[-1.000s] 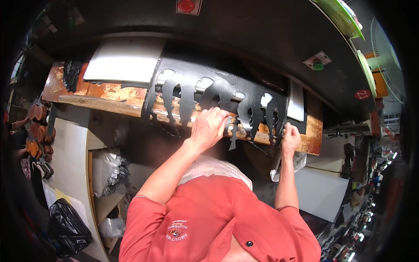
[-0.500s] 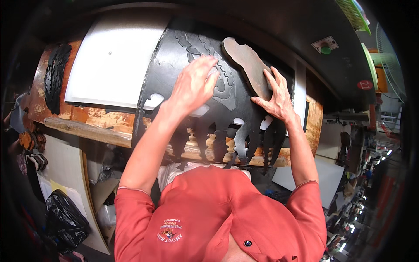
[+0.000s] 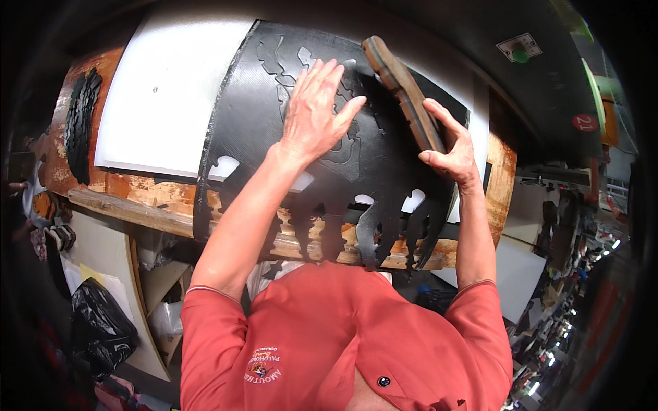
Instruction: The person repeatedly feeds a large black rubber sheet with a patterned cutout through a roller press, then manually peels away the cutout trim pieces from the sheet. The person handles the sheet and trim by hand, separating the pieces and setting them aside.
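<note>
A black sheet (image 3: 240, 123), of leather or rubber, lies over the bench, with jagged cut lines in its upper part and ragged cut-out strips along its near edge. My left hand (image 3: 315, 113) rests on the cut area, fingers stretched out and holding nothing. My right hand (image 3: 452, 147) grips the near end of a thick, brown, sole-shaped block (image 3: 404, 89), apparently a cutting die. The block is tilted on its side, so its layered edge shows; its underside cannot be made out. Thumb and fingers sit on opposite sides of it.
A white board (image 3: 175, 89) lies left of the sheet, beside a stack of jagged black pieces (image 3: 82, 127). The dark machine body (image 3: 473, 41) with a green button (image 3: 520, 56) overhangs the far side. A wooden rail (image 3: 137, 211) edges the bench; a black bag (image 3: 103, 329) hangs lower left.
My right hand has tipped the sole-shaped block from nearly flat onto its edge and moved it slightly right. My left hand has flattened out on the sheet.
</note>
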{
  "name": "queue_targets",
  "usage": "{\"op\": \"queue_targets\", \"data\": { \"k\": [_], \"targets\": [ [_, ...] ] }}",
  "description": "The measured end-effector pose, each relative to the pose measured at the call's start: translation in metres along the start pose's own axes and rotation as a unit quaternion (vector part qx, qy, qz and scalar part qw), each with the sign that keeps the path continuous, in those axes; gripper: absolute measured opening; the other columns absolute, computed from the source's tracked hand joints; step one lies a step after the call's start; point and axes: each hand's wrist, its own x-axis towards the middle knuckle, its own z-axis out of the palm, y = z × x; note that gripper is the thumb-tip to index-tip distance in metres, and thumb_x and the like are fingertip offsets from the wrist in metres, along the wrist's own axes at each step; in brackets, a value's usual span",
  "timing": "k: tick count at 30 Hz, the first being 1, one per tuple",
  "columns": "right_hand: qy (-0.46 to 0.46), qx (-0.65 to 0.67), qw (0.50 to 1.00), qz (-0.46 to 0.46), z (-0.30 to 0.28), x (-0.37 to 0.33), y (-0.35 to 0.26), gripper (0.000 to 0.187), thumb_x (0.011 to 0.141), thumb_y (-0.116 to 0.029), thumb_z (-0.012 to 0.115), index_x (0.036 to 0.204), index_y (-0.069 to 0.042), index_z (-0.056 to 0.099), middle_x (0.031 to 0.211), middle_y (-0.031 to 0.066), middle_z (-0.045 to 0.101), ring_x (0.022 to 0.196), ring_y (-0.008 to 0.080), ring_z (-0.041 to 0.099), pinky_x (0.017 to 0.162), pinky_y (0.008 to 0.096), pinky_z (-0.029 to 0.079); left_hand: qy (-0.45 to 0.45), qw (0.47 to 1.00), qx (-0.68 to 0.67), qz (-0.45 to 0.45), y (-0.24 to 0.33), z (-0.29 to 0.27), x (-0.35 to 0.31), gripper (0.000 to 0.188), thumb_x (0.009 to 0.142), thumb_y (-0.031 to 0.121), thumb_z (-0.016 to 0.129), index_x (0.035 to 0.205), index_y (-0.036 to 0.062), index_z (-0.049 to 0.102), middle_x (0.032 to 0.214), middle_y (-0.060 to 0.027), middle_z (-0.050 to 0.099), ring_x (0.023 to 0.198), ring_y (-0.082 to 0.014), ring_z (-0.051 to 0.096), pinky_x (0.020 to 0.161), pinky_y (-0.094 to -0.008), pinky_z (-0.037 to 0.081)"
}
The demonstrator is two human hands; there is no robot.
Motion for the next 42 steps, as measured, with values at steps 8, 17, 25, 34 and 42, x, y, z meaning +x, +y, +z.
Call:
{"op": "queue_targets", "data": {
  "k": [8,17,25,34,42],
  "targets": [
    [0.088,0.263,0.961,-0.007,-0.008,-0.007,0.002,0.099,0.066,-0.027,0.090,0.152,0.004,0.053,0.142,0.0155,0.061,0.131,0.0254,0.058,0.116,0.0371,0.041,-0.082,0.984,0.157,0.018,0.028,0.021,0.002,0.082,0.093,0.052,0.077,0.148,-0.0043,0.054,0.160,-0.0262,0.047,0.154,-0.0437,0.038,0.128,-0.0578,0.025],
    [0.250,0.207,0.946,-0.005,-0.050,-0.063,0.001,0.087,0.077,-0.017,0.086,0.154,0.006,0.051,0.144,0.0157,0.060,0.131,0.0231,0.059,0.115,0.0343,0.042,-0.045,0.995,0.083,0.022,0.025,0.016,0.004,0.065,0.094,0.037,0.080,0.141,-0.0036,0.061,0.154,-0.0256,0.055,0.149,-0.0421,0.045,0.126,-0.0551,0.031],
    [0.304,0.028,0.938,0.163,-0.044,-0.121,0.022,0.078,0.077,-0.010,0.085,0.151,-0.003,0.059,0.145,0.0163,0.062,0.129,0.0268,0.061,0.112,0.0397,0.048,0.043,0.959,-0.105,-0.259,0.048,-0.092,-0.076,0.041,0.103,0.012,0.068,0.140,-0.0043,0.064,0.147,-0.0188,0.064,0.140,-0.0275,0.058,0.118,-0.0392,0.046],
    [0.291,-0.115,0.936,0.159,-0.037,-0.126,0.032,0.085,0.071,-0.023,0.089,0.149,-0.009,0.061,0.148,0.0205,0.058,0.135,0.0329,0.055,0.119,0.0448,0.042,-0.001,0.723,-0.458,-0.517,0.103,-0.129,-0.119,0.054,0.110,0.019,0.060,0.154,-0.0102,0.046,0.155,-0.0245,0.055,0.140,-0.0297,0.058,0.114,-0.0396,0.050],
    [0.403,0.157,0.898,0.080,-0.085,-0.132,0.011,0.070,0.088,0.003,0.075,0.153,0.006,0.051,0.137,0.0127,0.066,0.116,0.0157,0.067,0.097,0.0267,0.053,-0.064,0.702,-0.425,-0.568,0.094,-0.140,-0.099,0.054,0.110,0.020,0.061,0.153,-0.0089,0.048,0.148,-0.0211,0.062,0.126,-0.0227,0.067,0.091,-0.0299,0.053]
  ]
}}
